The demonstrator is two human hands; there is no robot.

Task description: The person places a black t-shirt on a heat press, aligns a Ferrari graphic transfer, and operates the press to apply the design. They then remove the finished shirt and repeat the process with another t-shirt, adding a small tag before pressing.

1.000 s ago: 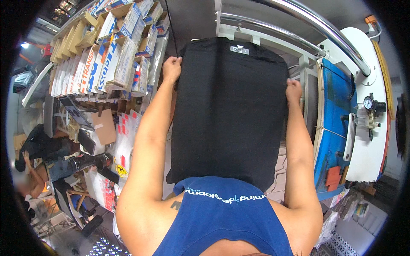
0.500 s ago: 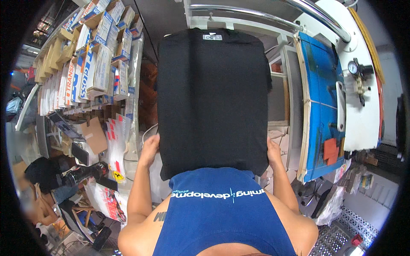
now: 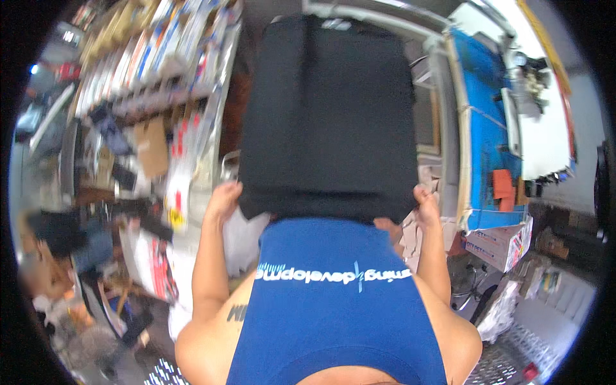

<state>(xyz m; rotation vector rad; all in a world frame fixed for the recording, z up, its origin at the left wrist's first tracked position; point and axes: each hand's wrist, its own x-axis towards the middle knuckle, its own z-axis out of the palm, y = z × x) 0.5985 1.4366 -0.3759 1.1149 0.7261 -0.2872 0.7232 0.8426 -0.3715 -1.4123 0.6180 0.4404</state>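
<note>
A black T-shirt (image 3: 327,122) lies stretched over a flat board in front of me, its collar and pale label at the far end. At the near left edge, my left hand (image 3: 224,197) is closed on the shirt's fabric. My right hand (image 3: 426,200) pinches the cloth at the near right edge. The shirt's near end reaches my blue sleeveless top (image 3: 333,301). Most fingertips are tucked behind the fabric or blurred.
On the left, a rack holds several long cartons (image 3: 147,58). To the right stand a blue padded press board (image 3: 484,128) and a white machine arm (image 3: 542,122) with a gauge. A printed carton (image 3: 497,247) sits below the board. At lower left a person is partly visible.
The view has shifted and blurred, with the shirt now higher in the picture. Both hands still hold its near edges, and a fold line shows across the fabric's near end.
</note>
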